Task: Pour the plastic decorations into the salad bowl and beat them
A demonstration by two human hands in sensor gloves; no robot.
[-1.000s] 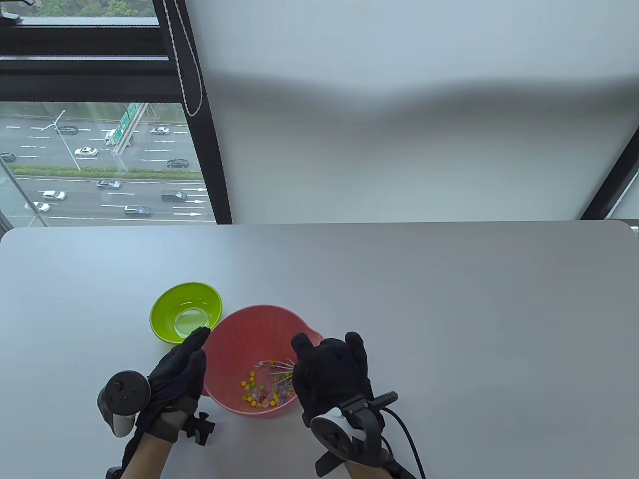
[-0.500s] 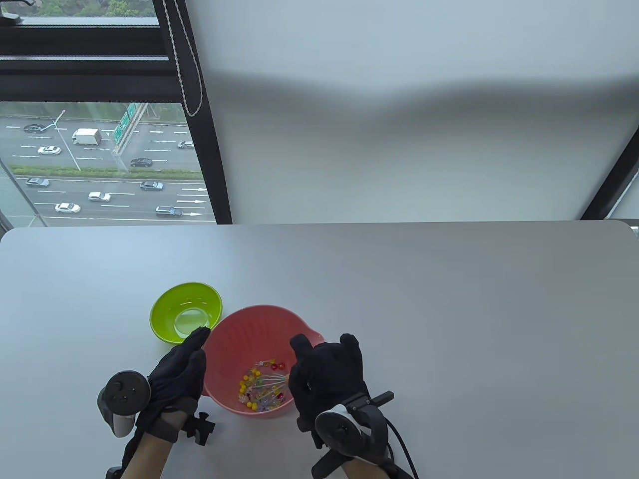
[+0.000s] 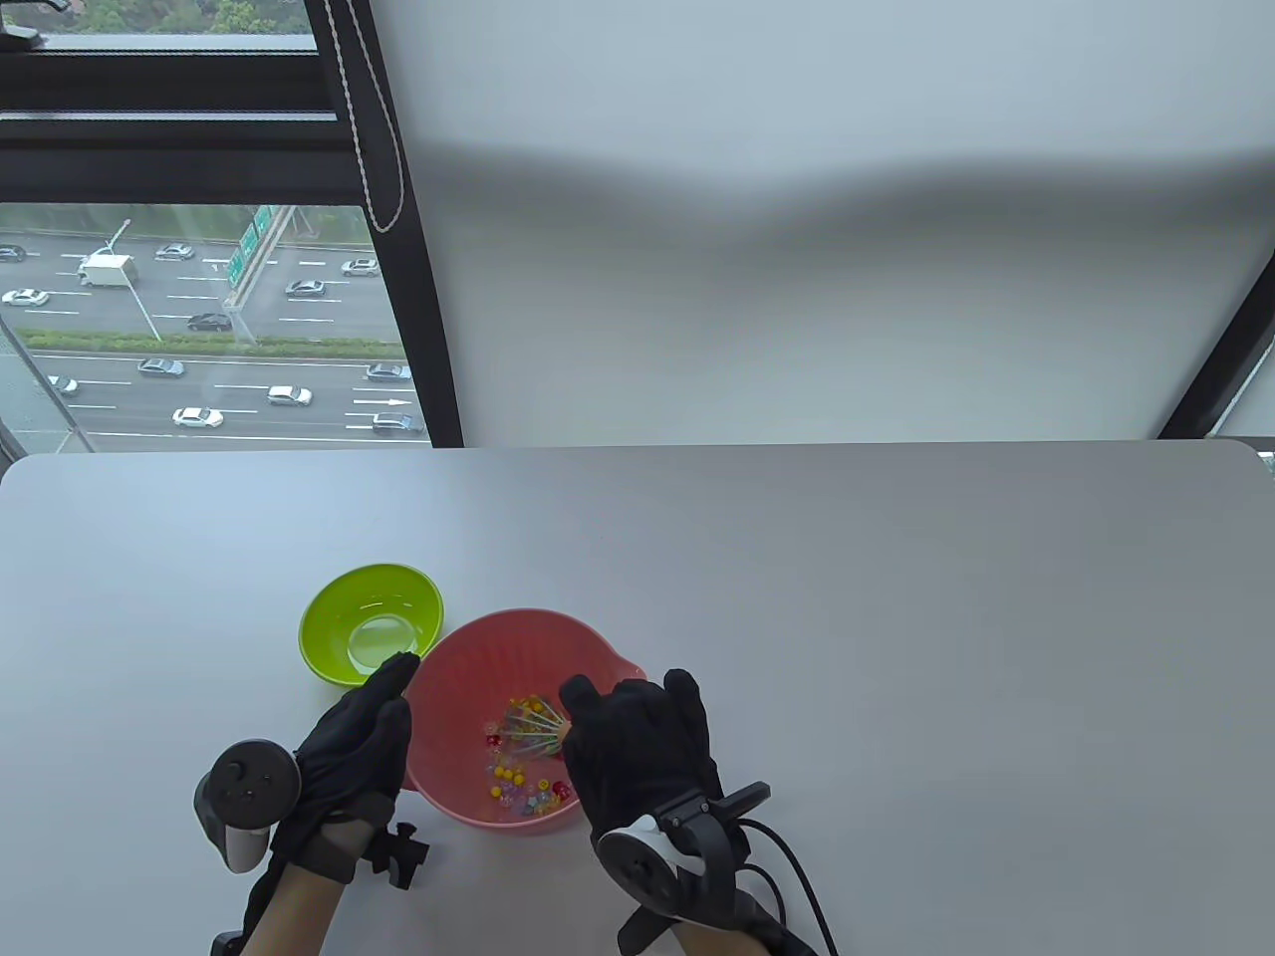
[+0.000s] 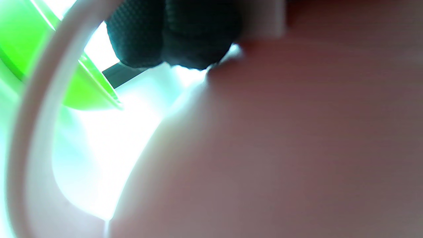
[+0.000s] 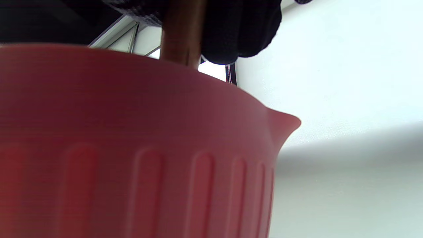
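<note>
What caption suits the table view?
Right hand whisks colourful beads in a pink bowl; left hand steadies it.

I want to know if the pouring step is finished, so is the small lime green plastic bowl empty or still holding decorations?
Empty: the small lime green plastic bowl shows only bare green inside, while the colourful plastic decorations lie in the pink salad bowl.

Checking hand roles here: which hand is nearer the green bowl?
Left. The left hand has fingertips beside the green bowl; the right hand is across the pink bowl.
</note>
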